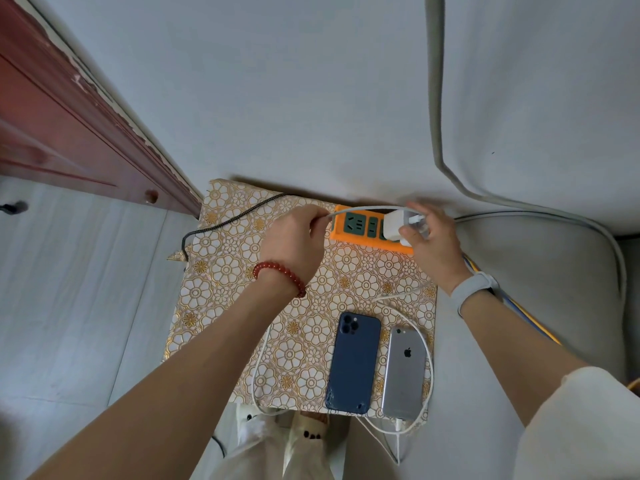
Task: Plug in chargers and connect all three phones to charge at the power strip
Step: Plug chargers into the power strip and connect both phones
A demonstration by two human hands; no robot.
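An orange power strip (349, 233) with dark green sockets lies at the far edge of a small table. My right hand (433, 240) grips a white charger block (396, 226) sitting on the strip's right end. My left hand (294, 242) pinches a white cable (360, 210) that arcs over the strip toward the charger. Two phones lie face down near the front edge: a dark blue phone (353, 363) and a silver phone (403, 372) with a white cable (427, 382) at its bottom end. I see no third phone.
The table has a gold flower-patterned cover (221, 292). A black cord (228, 220) trails off its left side. A grey cushioned seat (540, 278) stands to the right, a red-brown door frame (69, 133) to the left, the wall behind.
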